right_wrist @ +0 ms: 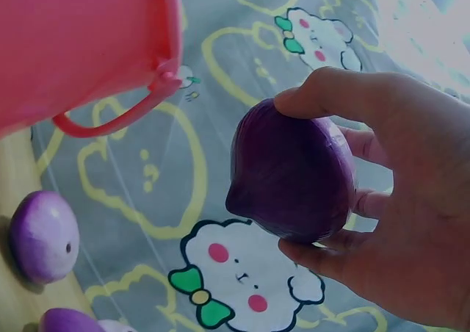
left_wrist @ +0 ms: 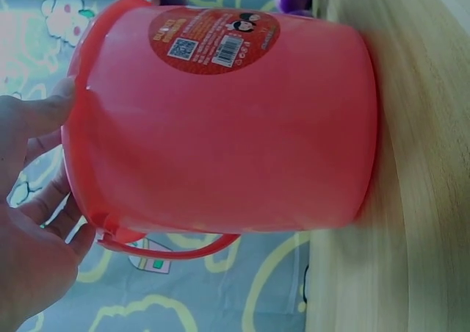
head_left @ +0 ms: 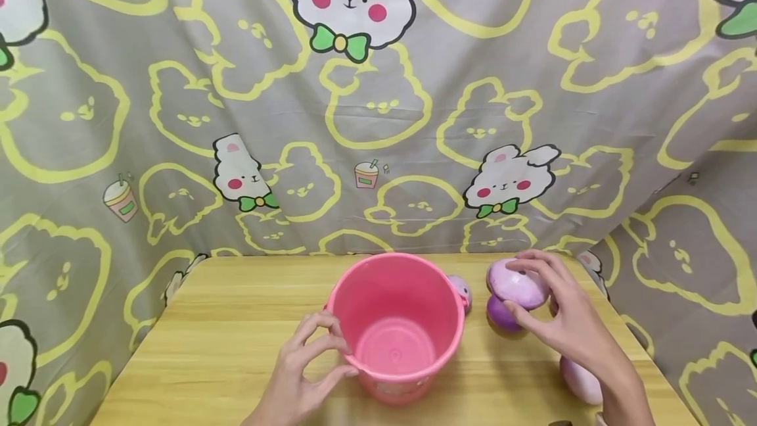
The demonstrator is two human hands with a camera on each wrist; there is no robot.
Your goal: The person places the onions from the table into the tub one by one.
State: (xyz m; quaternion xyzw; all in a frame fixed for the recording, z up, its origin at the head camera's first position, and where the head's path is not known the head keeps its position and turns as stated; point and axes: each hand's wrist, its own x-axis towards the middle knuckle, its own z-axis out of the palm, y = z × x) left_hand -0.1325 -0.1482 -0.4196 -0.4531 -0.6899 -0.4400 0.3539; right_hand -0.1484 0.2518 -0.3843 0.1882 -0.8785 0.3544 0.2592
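Note:
A pink plastic bucket (head_left: pixel 396 294) stands upright on the wooden table. My left hand (head_left: pixel 307 367) pinches its near-left rim, with the thumb (left_wrist: pixel 55 108) along the outside. To the right of the bucket, my right hand (head_left: pixel 570 311) holds a round purple onion-shaped piece (right_wrist: pixel 294 174) between thumb and fingers, raised above the table. It has a small pointed tip and looks pale lilac from above. A darker purple round piece (head_left: pixel 503 315) lies below it in the head view, partly covered.
Another purple piece (head_left: pixel 460 289) lies behind the bucket's right side. A pale lilac one (head_left: pixel 579 380) lies under the right forearm. The bucket's handle (right_wrist: pixel 117 123) hangs on its far side. Patterned grey cloth (head_left: pixel 390 117) stands behind and beside the wooden table (head_left: pixel 236 321).

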